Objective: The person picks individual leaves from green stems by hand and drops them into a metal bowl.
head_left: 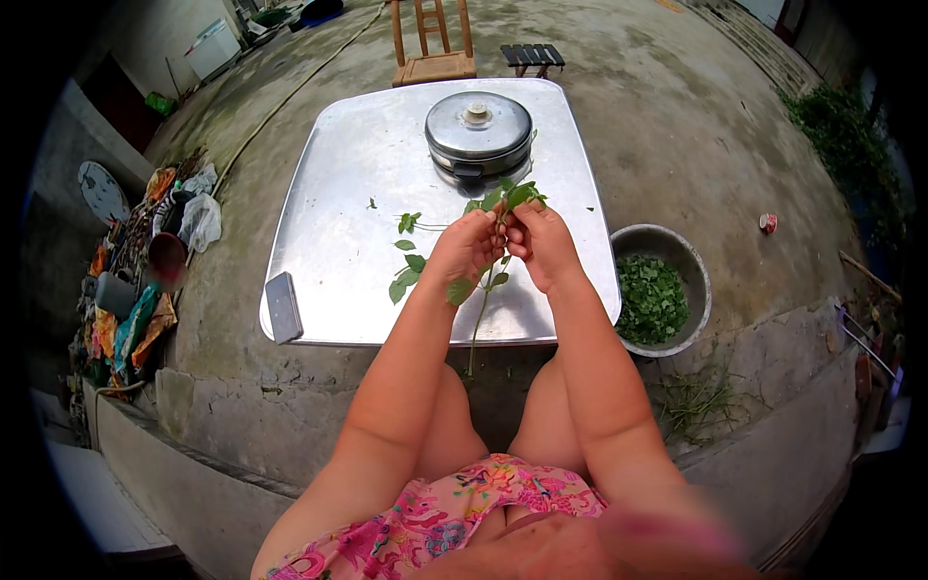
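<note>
Both my hands meet over the middle of a shiny metal table [348,188]. Between the fingertips of my left hand [467,246] and my right hand [540,243] is a leafy green stem [487,297]. Its leaves stick up above my fingers, and its lower end hangs down past the table's near edge. To the left of my left hand, loose sprigs and leaves [407,275] lie on the metal. Just beyond my hands stands a round lidded metal pan [478,134] with a black handle. My fingers partly hide the stem where they grip it.
A metal basin [697,283] of picked green leaves [649,297] sits right of the table, with stripped stalks [699,406] on the ground nearby. A smartphone [283,308] lies at the table's near left corner. Beyond are a wooden chair [435,67] and a slatted stool [533,56]. Clutter [130,319] lines the left.
</note>
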Motion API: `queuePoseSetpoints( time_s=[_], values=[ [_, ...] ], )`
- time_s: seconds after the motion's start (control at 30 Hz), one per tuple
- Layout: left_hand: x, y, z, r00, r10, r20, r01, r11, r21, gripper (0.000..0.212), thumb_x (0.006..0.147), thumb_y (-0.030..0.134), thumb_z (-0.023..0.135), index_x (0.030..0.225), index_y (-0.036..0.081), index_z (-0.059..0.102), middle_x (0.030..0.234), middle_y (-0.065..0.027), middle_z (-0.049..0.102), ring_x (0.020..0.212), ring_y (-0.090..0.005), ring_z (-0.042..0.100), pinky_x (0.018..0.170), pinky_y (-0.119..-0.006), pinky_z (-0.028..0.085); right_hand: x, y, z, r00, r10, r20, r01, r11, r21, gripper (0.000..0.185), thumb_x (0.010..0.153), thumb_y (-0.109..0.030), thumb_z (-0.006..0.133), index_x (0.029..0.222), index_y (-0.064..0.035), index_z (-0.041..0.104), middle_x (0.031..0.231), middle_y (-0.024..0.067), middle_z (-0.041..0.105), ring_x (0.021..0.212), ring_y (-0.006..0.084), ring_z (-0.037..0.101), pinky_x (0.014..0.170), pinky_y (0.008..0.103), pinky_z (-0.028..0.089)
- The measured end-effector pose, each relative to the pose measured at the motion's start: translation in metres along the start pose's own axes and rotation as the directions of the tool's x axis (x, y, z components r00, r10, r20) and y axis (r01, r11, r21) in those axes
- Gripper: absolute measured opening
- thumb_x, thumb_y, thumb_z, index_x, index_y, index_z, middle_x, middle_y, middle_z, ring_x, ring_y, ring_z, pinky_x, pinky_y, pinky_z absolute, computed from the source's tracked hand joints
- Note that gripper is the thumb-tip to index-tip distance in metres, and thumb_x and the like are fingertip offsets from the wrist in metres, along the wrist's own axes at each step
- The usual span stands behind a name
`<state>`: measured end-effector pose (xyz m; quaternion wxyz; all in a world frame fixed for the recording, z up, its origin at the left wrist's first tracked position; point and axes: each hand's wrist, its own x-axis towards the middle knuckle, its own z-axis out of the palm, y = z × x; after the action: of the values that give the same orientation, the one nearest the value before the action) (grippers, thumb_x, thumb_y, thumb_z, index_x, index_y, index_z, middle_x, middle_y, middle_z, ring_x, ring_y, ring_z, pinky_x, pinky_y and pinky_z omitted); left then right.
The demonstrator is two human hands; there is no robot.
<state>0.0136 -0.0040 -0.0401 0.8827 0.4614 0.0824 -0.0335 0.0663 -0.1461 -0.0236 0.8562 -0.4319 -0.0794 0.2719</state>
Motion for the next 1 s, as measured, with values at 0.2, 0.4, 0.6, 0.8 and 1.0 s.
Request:
queuePoseSetpoints(
  time_s=[0.2, 0.4, 0.6, 0.8, 1.0],
  values=[
    [0.007, -0.005, -0.004, 0.988, 0.046, 0.146, -0.054, 0.997, 0.051, 0.021, 0.101, 0.024, 0.046, 0.107, 0.008, 0.058, 0.085, -0.0014, 0.06, 0.08, -0.0139, 0.059, 0.077, -0.027, 0.045, 0.0, 0.0, -0.008, 0.997, 0.055, 0.059, -0.049, 0.994, -0.099, 0.014, 0.096, -0.02, 0.061, 0.095, -0.0059, 0.064, 0.073, -0.0002, 0.058, 0.057, 0.0033, 0.047, 0.046, 0.019, 0.033],
    [-0.004, 0.006, 0.007, 0.994, -0.013, 0.111, -0.01, 0.979, 0.205, 0.019, 0.101, 0.02, 0.045, 0.109, 0.008, 0.057, 0.081, 0.0002, 0.056, 0.077, -0.0132, 0.056, 0.074, -0.027, 0.046, 0.0, -0.004, -0.006, 0.996, 0.083, 0.015, -0.078, 0.974, -0.215, 0.015, 0.094, -0.021, 0.064, 0.095, -0.0059, 0.064, 0.072, 0.0001, 0.058, 0.06, 0.0084, 0.056, 0.047, 0.0216, 0.038],
    [-0.008, 0.005, 0.011, 0.987, -0.042, 0.158, 0.001, 0.969, 0.248, 0.026, 0.103, 0.025, 0.045, 0.109, 0.004, 0.059, 0.083, -0.0029, 0.06, 0.079, -0.0157, 0.06, 0.078, -0.03, 0.05, 0.003, -0.006, -0.017, 0.977, 0.055, 0.208, -0.034, 0.994, -0.104, 0.019, 0.091, -0.02, 0.068, 0.102, -0.0046, 0.065, 0.081, 0.0019, 0.063, 0.065, 0.0121, 0.059, 0.055, 0.025, 0.045],
    [-0.007, 0.001, 0.022, 1.0, -0.022, 0.017, 0.019, 0.987, 0.158, 0.03, 0.102, 0.032, 0.051, 0.108, 0.003, 0.059, 0.092, -0.0079, 0.064, 0.086, -0.0195, 0.066, 0.086, -0.036, 0.054, 0.006, 0.001, -0.01, 0.988, -0.138, -0.066, 0.114, 0.952, -0.284, 0.022, 0.087, -0.011, 0.068, 0.108, -0.0042, 0.065, 0.096, 0.004, 0.067, 0.084, 0.0128, 0.062, 0.07, 0.0266, 0.047],
    [-0.006, -0.003, 0.026, 0.942, 0.313, -0.117, -0.26, 0.906, 0.334, 0.021, 0.105, 0.019, 0.044, 0.109, 0.0, 0.053, 0.084, -0.012, 0.068, 0.071, -0.0171, 0.068, 0.069, -0.029, 0.059, 0.002, 0.0, 0.001, 0.981, -0.141, -0.135, 0.113, 0.974, -0.196, 0.023, 0.087, -0.006, 0.065, 0.11, -0.0015, 0.061, 0.093, 0.0056, 0.065, 0.077, 0.0125, 0.059, 0.067, 0.0264, 0.048]
  ],
)
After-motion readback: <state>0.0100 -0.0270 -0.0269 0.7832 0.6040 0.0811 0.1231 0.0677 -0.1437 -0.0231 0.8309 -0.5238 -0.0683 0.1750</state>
